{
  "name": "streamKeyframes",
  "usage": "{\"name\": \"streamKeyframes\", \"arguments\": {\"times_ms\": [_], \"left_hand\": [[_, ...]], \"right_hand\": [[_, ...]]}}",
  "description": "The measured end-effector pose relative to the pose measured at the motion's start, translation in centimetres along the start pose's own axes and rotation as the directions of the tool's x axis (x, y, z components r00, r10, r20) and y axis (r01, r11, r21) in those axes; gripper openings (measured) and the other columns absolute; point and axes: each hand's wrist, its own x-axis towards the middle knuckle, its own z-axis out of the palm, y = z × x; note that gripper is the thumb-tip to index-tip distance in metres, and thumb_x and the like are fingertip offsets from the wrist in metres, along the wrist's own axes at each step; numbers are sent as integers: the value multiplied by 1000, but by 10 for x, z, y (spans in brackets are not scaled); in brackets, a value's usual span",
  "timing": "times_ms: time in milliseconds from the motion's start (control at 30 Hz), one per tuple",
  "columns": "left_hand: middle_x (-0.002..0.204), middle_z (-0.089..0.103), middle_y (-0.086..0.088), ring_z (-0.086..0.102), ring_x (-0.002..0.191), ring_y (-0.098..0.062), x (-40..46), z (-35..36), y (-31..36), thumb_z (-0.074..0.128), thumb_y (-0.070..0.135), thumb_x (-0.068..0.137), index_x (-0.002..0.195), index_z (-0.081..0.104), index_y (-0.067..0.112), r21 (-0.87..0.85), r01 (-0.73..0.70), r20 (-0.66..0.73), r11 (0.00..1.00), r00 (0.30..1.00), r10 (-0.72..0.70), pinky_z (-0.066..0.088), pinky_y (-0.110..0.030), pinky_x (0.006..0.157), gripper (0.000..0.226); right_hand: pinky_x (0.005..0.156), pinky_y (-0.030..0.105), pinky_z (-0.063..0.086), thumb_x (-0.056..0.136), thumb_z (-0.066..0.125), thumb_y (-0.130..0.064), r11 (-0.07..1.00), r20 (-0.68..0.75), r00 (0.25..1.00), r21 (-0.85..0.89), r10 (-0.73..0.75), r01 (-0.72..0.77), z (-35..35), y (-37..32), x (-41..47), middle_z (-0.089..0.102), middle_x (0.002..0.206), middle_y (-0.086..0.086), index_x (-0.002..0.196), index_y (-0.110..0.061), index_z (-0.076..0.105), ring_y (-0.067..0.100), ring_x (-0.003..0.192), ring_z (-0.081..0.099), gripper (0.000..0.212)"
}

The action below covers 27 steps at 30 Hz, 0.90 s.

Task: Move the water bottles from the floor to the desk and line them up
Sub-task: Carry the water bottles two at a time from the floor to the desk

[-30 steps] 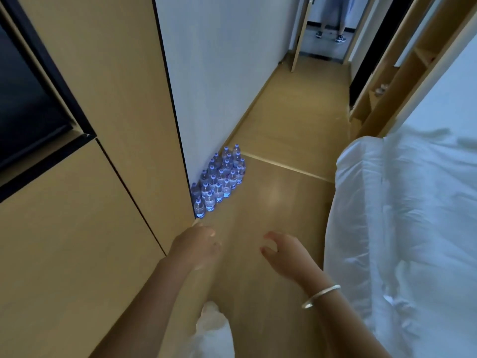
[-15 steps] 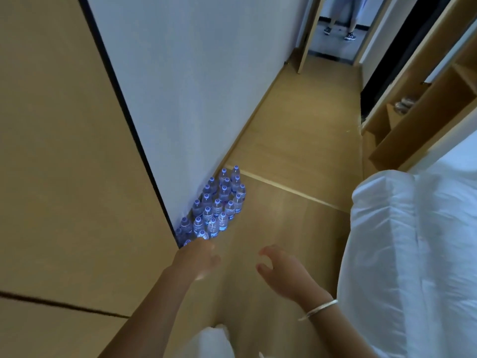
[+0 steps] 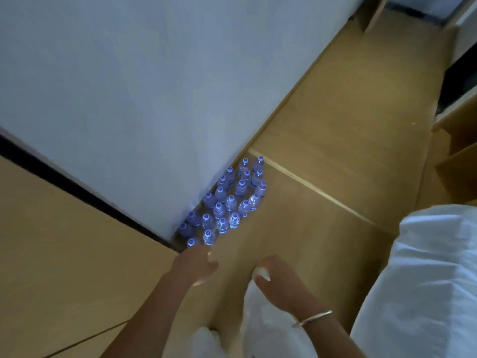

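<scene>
Several small clear water bottles point(image 3: 227, 202) with blue-white caps stand packed in rows on the wooden floor point(image 3: 322, 177), against the foot of the white wall point(image 3: 154, 86). My left hand point(image 3: 195, 264) reaches down just short of the nearest bottle point(image 3: 208, 236), fingers loosely bent, holding nothing. My right hand point(image 3: 280, 279), with a metal bangle on the wrist, hovers lower right of the bottles, fingers relaxed and empty. The desk is not in view.
A wooden cabinet panel point(image 3: 64, 241) fills the lower left, meeting the wall at a dark edge. White bedding point(image 3: 426, 280) crowds the right. Wooden shelving point(image 3: 456, 140) stands at the far right. My white-clad legs point(image 3: 263, 324) show below the hands.
The view has tipped down and closed in on the bottles. Both hands have dropped nearer the floor, the left one now close to the nearest bottle. The doorway is gone from view.
</scene>
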Motion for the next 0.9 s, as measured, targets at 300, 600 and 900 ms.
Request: {"name": "streamKeyframes", "arguments": {"times_ms": [300,600,900], "left_hand": [[144,43,-10,43,130,-25,140,69,22,61,24,90,139,42,9,-631,434,115,643,872,-475,30,-32,109,54],[152,31,-12,33,137,-29,316,199,-62,61,36,89,150,15,14,-670,571,160,475,735,-659,28,-34,107,79],[139,46,-9,44,128,-27,456,296,-146,80,47,55,142,31,11,-794,423,36,437,750,-660,35,-30,100,106]], "right_hand": [[100,14,25,77,19,-60,990,25,991,39,-134,133,-10,70,151,48,131,-3,131,-19,48,11,123,42,74],[76,29,51,77,46,-36,966,-32,972,-117,-234,229,111,168,375,69,90,10,100,-1,68,24,83,66,48],[108,18,18,83,69,-31,980,50,980,-41,-194,196,218,241,556,28,152,13,147,-4,20,24,140,28,84]]}}
